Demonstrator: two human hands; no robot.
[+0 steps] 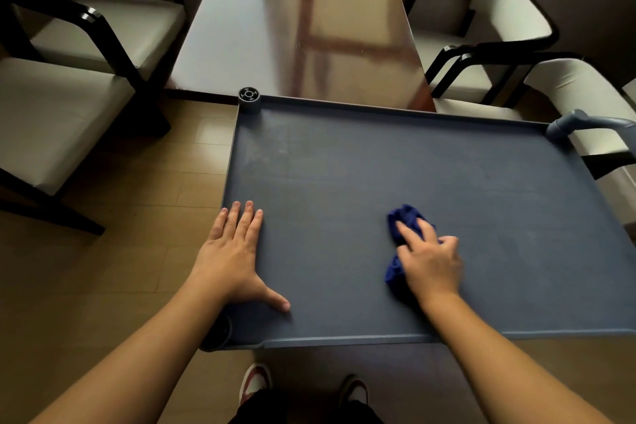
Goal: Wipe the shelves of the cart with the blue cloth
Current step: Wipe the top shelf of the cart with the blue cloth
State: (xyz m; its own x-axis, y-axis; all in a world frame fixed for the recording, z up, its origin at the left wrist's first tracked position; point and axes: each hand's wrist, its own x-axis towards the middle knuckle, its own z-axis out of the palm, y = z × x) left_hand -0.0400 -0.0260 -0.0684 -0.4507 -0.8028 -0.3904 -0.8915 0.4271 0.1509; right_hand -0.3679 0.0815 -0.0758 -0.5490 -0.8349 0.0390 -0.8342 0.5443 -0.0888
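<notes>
The right hand (430, 260) presses down on the bunched blue cloth (404, 227), fingers loosely curled over it, on the right half of the cart's top shelf (344, 182). The left hand (237, 255) lies flat and open, fingers together and thumb spread, at the shelf's left edge, holding nothing. A table (268, 21) stands beyond the cart, chairs (69, 62) either side.

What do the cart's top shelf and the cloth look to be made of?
Shelf: likely moulded plastic, matte grey-blue, with a raised one-piece lip and faint pale smears. Cloth: soft fabric, perhaps microfibre, deep blue, bunched in folds under the right hand.
</notes>
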